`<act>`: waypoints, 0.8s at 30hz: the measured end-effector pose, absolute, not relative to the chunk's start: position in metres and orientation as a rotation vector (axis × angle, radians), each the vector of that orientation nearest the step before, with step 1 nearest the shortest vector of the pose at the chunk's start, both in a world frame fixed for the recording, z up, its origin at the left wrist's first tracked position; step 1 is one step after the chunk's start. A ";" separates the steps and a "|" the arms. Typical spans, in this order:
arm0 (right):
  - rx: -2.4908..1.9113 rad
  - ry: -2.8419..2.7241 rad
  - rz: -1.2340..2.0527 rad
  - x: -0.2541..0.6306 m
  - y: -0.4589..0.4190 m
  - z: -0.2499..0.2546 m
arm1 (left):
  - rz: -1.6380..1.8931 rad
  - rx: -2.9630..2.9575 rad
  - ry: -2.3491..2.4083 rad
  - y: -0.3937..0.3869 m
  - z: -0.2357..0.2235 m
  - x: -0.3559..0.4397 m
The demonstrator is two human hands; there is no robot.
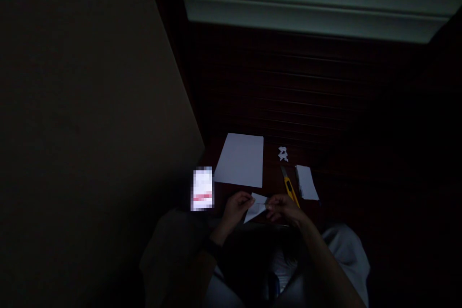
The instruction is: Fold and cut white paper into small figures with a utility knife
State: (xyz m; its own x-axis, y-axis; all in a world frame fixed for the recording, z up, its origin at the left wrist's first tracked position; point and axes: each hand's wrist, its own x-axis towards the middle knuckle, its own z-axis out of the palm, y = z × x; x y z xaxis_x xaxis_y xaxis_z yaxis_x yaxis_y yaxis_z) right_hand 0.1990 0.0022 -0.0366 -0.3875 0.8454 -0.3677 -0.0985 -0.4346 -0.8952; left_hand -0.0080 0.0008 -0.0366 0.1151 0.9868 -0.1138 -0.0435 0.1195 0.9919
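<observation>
Between my two hands is a small folded piece of white paper, creased and coming to a point at its lower left. My left hand pinches its left edge between thumb and fingers. On the opposite side, my right hand grips the right edge with its fingertips. A yellow box cutter with its blade pointing away lies just beyond my right hand. Dim light hides the finer folds of the paper.
A large white sheet lies beyond my left hand. Small folded white paper pieces sit at the back, and a stack of white paper is at the right. A bright, pixelated screen glows at the left. A wall rises on that side.
</observation>
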 end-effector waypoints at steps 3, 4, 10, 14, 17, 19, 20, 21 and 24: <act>-1.161 -1.094 1.895 0.198 0.002 -0.038 | 1.074 1.126 1.160 0.001 -0.031 -0.009; -1.158 -1.097 1.890 0.198 0.002 -0.038 | 1.071 1.130 1.165 0.001 -0.028 -0.010; -1.152 -1.061 1.823 0.197 0.001 -0.040 | 0.983 1.092 1.112 -0.004 -0.020 -0.015; -1.132 -1.092 1.846 0.199 0.000 -0.040 | 0.964 1.126 1.100 -0.002 -0.030 -0.017; -1.130 -1.143 1.881 0.201 0.001 -0.040 | 0.972 1.133 1.123 0.001 -0.037 -0.017; -1.139 -1.187 1.885 0.202 0.001 -0.040 | 0.970 1.133 1.124 0.002 -0.039 -0.018; -1.137 -1.209 1.878 0.202 0.001 -0.040 | 0.964 1.131 1.123 0.002 -0.038 -0.018; -1.128 -1.224 1.870 0.203 0.001 -0.040 | 0.957 1.126 1.124 0.002 -0.038 -0.018; -1.072 -1.225 1.868 0.203 0.001 -0.038 | 0.957 1.106 1.135 0.001 -0.036 -0.018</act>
State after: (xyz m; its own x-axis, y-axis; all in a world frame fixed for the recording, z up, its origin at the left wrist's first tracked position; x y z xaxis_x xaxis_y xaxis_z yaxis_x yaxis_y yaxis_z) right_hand 0.2028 0.0006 -0.0380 -0.4530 0.8469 -0.2784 -0.0821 -0.3505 -0.9329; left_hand -0.0185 0.0012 -0.0357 0.1790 0.9643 -0.1951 -0.0292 0.2035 0.9786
